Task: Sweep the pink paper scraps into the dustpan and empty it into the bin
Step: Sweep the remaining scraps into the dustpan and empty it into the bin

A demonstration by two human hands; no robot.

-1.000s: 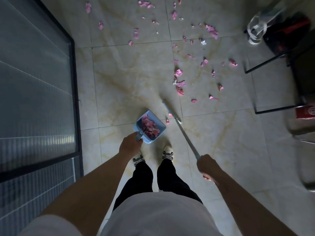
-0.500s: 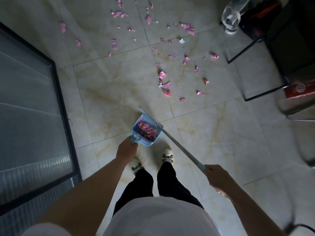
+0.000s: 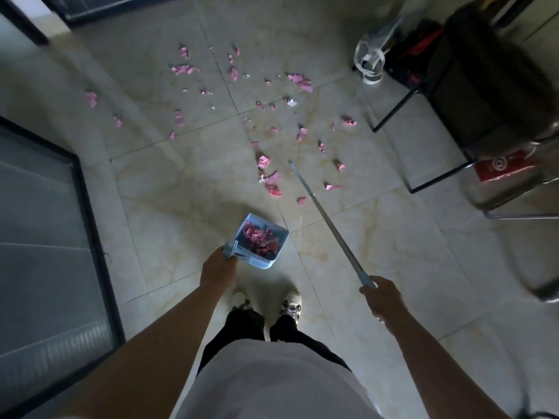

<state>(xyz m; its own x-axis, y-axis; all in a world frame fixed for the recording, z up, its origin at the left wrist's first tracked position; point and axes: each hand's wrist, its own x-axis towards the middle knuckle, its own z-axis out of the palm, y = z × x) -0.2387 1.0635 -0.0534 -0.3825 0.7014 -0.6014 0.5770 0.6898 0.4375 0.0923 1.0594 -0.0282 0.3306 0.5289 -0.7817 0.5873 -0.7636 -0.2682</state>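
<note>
The left hand grips the handle of a light-blue plastic dustpan held just ahead of the feet — a heap of pink paper scraps lies inside it. The right hand is closed round a long grey metal broom handle slanting forward. More torn pink paper scraps lie scattered across the beige marbled floor tiles ahead.

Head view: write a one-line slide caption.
Left hand holds a blue dustpan of pink scraps; right hand holds the broom handle toward scraps on the floor.
</note>
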